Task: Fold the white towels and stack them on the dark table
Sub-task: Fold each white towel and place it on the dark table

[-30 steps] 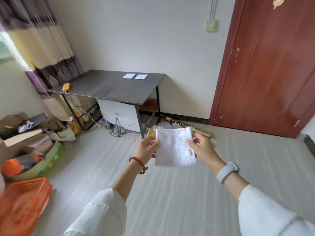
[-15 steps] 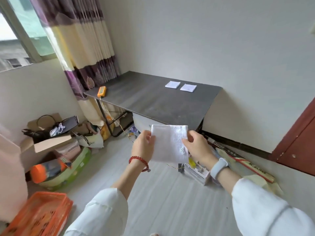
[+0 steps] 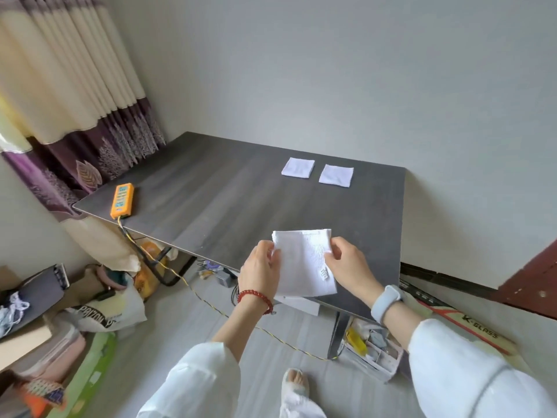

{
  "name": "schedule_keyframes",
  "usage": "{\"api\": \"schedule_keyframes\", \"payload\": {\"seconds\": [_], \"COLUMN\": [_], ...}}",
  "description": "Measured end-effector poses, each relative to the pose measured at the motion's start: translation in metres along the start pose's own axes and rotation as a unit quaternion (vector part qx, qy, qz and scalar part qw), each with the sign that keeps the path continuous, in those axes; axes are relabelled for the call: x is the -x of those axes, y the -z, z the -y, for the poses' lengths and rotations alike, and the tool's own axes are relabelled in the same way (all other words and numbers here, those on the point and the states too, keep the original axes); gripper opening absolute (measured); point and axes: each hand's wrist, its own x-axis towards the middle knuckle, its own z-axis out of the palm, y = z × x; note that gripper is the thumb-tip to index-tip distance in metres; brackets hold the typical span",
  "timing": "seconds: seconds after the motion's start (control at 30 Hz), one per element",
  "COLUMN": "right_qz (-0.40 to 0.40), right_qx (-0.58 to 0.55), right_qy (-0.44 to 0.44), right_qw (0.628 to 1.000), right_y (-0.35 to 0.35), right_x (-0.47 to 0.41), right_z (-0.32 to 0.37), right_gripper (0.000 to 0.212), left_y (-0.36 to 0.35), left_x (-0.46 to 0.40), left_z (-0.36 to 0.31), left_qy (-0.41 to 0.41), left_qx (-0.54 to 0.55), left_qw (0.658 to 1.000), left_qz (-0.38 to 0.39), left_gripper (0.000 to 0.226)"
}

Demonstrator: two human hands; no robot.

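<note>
The left hand (image 3: 261, 268) pinches the left edge of a folded white towel (image 3: 304, 262), thumb on the near face and fingers curled behind it, while the right hand (image 3: 346, 265) pinches the right edge near the top corner; a small label (image 3: 324, 273) shows on the towel's lower right part. The towel hangs upright between the 2 hands, held over the near edge of the dark table (image 3: 229, 206), close to its near right corner, and whether its lower edge touches the top cannot be told. Beyond the hands the middle of the tabletop lies bare out to the far edge. Near the far right corner 2 folded white towels lie flat side by side, the left one (image 3: 298, 167) and the right one (image 3: 336, 175) just apart, not stacked. An orange power strip (image 3: 122, 200) sits at the left edge, its cord (image 3: 211, 300) dropping off the near left corner and running across the pale floor under the table. A cream and purple curtain (image 3: 75, 95) hangs left of the table, a grey wall stands behind it, and boxes and bags crowd the floor at the left
</note>
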Motion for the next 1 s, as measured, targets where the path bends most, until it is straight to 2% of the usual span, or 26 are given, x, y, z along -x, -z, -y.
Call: {"api": "schedule_keyframes", "payload": {"seconds": [0.13,0.3,0.67,0.83,1.0], "right_qz": [0.008,0.007,-0.024,-0.055,-0.072], "right_qx": [-0.011,-0.025,-0.080,-0.083,-0.051], "right_qy": [-0.028,-0.085,-0.159,-0.192,-0.210], "right_qw": [1.000,0.996,0.984,0.976,0.974], "right_y": [-0.029,-0.052,-0.076,-0.084,-0.094], "right_x": [-0.105,-0.215,-0.430,-0.522,-0.585], "right_z": [0.002,0.010,-0.008,-0.030,-0.051], "right_gripper": [0.010,0.023,0.016,0.008,0.018], "left_y": [-0.021,-0.037,-0.119,-0.171,-0.220], "left_x": [-0.108,-0.228,-0.460,-0.550,-0.603], "left_z": [0.008,0.009,0.006,0.008,0.014], "left_qy": [0.022,0.048,0.060,0.055,0.059], "left_qx": [0.012,0.041,0.112,0.124,0.142], "left_qw": [1.000,0.996,0.981,0.975,0.970], "left_qz": [0.016,0.056,0.146,0.174,0.187], "left_gripper": [0.017,0.014,0.017,0.016,0.017]}}
